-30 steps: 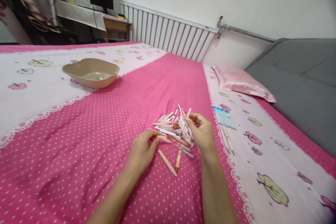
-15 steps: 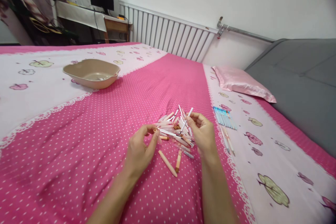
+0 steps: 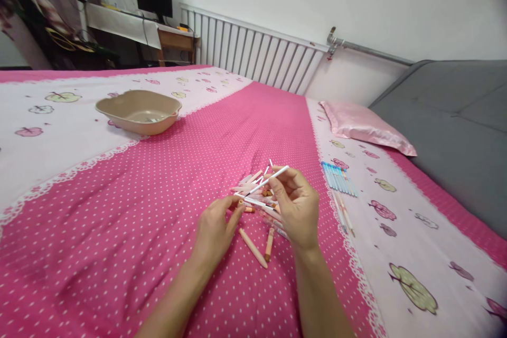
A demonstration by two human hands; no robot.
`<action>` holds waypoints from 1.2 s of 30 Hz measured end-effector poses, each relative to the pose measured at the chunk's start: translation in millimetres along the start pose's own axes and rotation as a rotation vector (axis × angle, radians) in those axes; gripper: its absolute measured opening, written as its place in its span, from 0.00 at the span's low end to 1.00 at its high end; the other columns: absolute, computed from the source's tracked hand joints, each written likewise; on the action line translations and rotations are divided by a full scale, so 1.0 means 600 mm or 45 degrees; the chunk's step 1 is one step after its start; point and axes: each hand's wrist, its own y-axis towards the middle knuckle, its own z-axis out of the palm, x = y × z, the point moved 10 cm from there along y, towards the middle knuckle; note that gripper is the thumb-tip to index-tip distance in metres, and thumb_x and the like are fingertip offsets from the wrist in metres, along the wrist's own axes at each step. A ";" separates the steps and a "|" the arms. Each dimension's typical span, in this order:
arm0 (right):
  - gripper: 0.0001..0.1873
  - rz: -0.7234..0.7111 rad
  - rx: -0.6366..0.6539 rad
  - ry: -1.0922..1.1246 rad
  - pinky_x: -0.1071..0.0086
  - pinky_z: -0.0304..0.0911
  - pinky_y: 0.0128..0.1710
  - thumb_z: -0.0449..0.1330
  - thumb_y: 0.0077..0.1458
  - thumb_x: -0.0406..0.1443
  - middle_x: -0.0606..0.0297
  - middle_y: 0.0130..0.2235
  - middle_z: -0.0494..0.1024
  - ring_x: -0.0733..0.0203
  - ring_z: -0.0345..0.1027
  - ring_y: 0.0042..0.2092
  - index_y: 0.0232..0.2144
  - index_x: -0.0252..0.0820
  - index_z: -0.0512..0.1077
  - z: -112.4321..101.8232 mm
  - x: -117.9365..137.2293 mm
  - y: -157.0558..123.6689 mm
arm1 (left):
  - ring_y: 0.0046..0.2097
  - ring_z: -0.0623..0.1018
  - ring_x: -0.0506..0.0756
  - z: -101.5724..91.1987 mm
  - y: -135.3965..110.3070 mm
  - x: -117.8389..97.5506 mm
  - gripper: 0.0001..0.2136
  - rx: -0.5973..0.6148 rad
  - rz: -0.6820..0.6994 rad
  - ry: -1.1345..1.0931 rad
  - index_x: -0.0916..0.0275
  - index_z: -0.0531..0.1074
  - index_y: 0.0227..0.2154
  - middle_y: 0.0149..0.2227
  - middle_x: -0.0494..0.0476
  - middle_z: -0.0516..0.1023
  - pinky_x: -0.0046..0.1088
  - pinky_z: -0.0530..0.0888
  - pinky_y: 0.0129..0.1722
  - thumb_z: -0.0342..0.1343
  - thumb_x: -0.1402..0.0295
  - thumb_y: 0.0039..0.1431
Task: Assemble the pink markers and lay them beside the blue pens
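Observation:
My right hand (image 3: 298,211) pinches a white pen refill (image 3: 271,179), tilted, its dark tip pointing down and left. Between the thumb and fingers of my left hand (image 3: 216,229) is a peach pen barrel (image 3: 241,203); its open end shows, and the rest is hidden by the fingers. The refill's tip is close to that opening, though I cannot tell if they touch. Beneath both hands lies a pile of pink pen parts (image 3: 245,188) and white refills. Nearer to me are a loose peach barrel (image 3: 253,248) and a short piece with a brown end (image 3: 269,245).
To the right, several blue pens (image 3: 340,180) lie in a row, with a pair of pale pens (image 3: 344,214) below them. A beige basin (image 3: 137,124) with small items inside stands at left on the bedspread (image 3: 130,211). A pink pillow (image 3: 366,128) leans near the grey headboard.
My right hand has moved left and turned the refill to a flatter slant, bringing its tip near the barrel. My left hand has shifted slightly right.

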 end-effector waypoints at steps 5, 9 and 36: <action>0.11 0.001 0.065 0.007 0.68 0.70 0.34 0.60 0.53 0.38 0.65 0.34 0.76 0.64 0.72 0.32 0.40 0.44 0.71 0.012 -0.002 -0.005 | 0.36 0.76 0.56 0.003 -0.001 -0.005 0.11 -0.002 0.031 0.000 0.59 0.73 0.37 0.35 0.56 0.79 0.33 0.71 0.36 0.48 0.62 0.59; 0.13 0.012 0.098 -0.036 0.66 0.70 0.35 0.59 0.53 0.39 0.64 0.34 0.76 0.62 0.73 0.35 0.42 0.44 0.71 0.016 -0.007 -0.005 | 0.35 0.76 0.55 0.003 -0.001 -0.008 0.10 -0.008 0.060 -0.009 0.59 0.73 0.36 0.35 0.55 0.79 0.31 0.71 0.36 0.49 0.63 0.59; 0.23 -0.124 0.406 -0.359 0.66 0.67 0.42 0.52 0.58 0.34 0.64 0.44 0.76 0.61 0.71 0.44 0.57 0.51 0.60 0.062 0.001 -0.017 | 0.37 0.76 0.55 0.017 -0.002 -0.005 0.10 0.100 -0.002 -0.158 0.61 0.71 0.35 0.36 0.56 0.78 0.31 0.70 0.37 0.45 0.64 0.61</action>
